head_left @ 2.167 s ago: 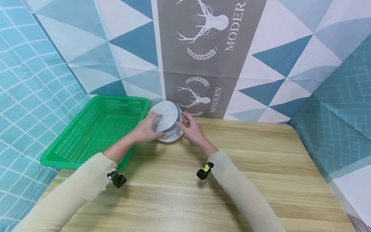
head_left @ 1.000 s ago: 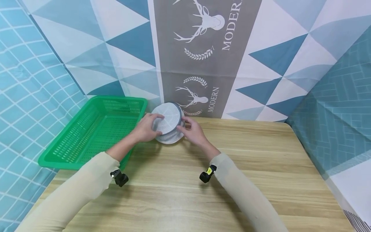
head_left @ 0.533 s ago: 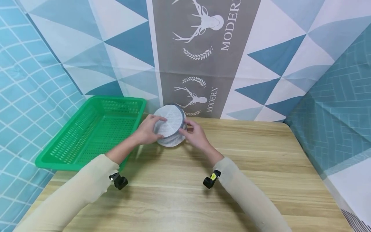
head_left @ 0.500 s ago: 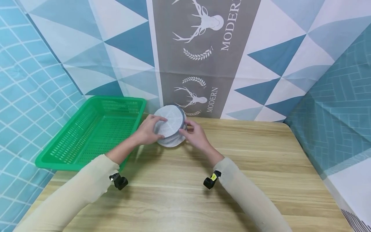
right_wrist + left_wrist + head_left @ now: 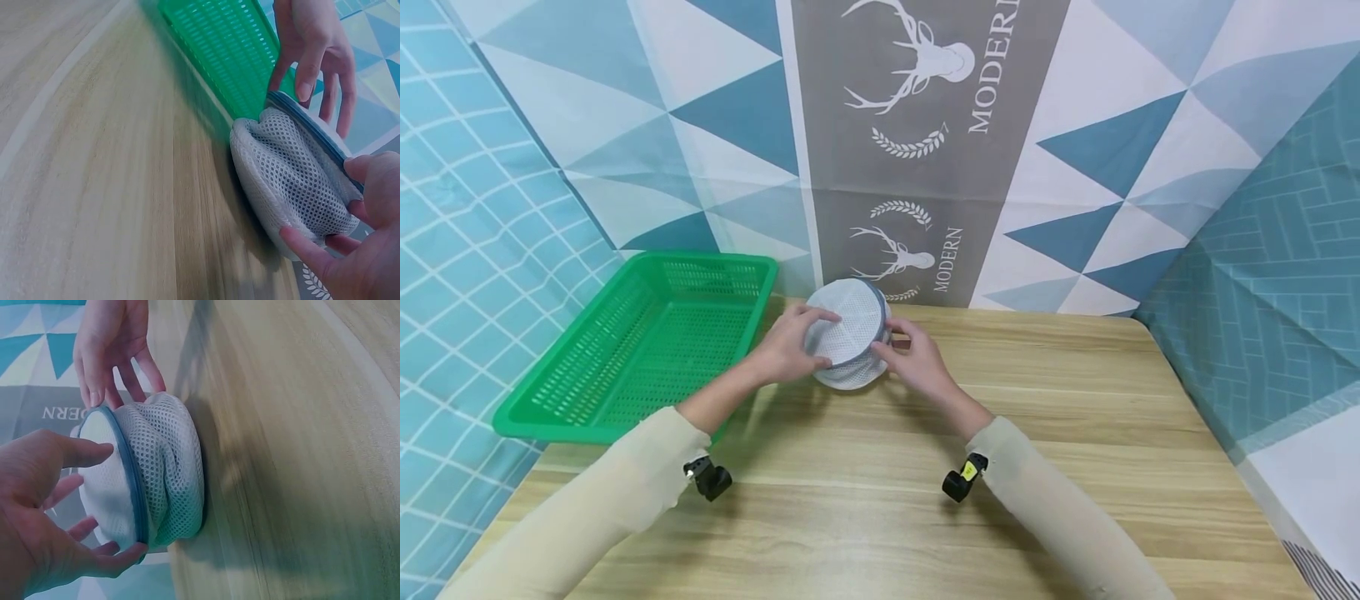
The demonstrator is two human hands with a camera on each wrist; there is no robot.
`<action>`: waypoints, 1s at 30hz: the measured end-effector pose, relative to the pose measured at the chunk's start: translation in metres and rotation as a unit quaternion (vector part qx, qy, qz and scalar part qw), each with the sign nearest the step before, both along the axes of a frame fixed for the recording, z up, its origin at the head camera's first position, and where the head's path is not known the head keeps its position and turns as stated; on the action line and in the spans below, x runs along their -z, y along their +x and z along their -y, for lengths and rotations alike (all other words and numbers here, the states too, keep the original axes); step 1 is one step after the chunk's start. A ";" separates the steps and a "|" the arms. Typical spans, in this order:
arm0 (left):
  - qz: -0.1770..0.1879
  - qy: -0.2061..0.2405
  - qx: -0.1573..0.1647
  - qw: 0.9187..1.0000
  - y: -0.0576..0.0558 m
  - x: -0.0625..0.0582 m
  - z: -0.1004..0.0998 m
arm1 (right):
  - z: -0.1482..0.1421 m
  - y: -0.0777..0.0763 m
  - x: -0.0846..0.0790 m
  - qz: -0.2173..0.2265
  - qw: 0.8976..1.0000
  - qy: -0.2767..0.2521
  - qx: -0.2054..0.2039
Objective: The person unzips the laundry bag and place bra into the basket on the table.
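Observation:
A round white mesh laundry bag (image 5: 850,323) with a grey-blue zip round its upper rim stands near the back edge of the wooden table. Its mesh side (image 5: 294,165) is creased and sagging. My left hand (image 5: 786,346) is spread over the near left of its flat top; the thumb reaches the zip rim in the left wrist view, and the other fingers are loosely extended. On the opposite side my right hand (image 5: 917,358) pinches the zip rim with thumb and fingertips, while another finger rests on the mesh in the right wrist view.
A green perforated plastic basket (image 5: 760,304) stands at the table's left, just beyond my left forearm. A patterned cloth backdrop with deer prints (image 5: 917,158) rises right behind the bag. Bare wooden tabletop (image 5: 1037,375) extends to the right.
The bag has shifted slightly right and toward me, both hands moving along with it. Its tilted top has turned a little. The basket has kept its place.

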State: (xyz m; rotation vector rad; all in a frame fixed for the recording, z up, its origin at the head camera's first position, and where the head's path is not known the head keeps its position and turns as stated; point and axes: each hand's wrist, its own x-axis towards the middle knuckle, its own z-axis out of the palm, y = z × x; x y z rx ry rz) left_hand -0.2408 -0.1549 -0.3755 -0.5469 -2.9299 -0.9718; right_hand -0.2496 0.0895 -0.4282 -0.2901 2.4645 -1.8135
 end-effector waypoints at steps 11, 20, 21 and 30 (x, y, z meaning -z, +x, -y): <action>-0.017 0.046 -0.073 0.996 -0.063 0.070 0.031 | 0.002 -0.003 -0.002 -0.016 0.999 0.022 0.026; 0.023 0.057 -0.110 0.992 -0.081 0.080 0.042 | 0.007 -0.013 -0.001 -0.042 0.999 0.011 0.010; 0.033 0.058 -0.106 0.992 -0.077 0.076 0.041 | 0.007 -0.015 0.001 -0.044 0.999 0.006 0.006; 0.039 0.033 -0.094 0.994 -0.072 0.076 0.036 | 0.010 -0.013 -0.002 -0.021 1.000 0.000 0.018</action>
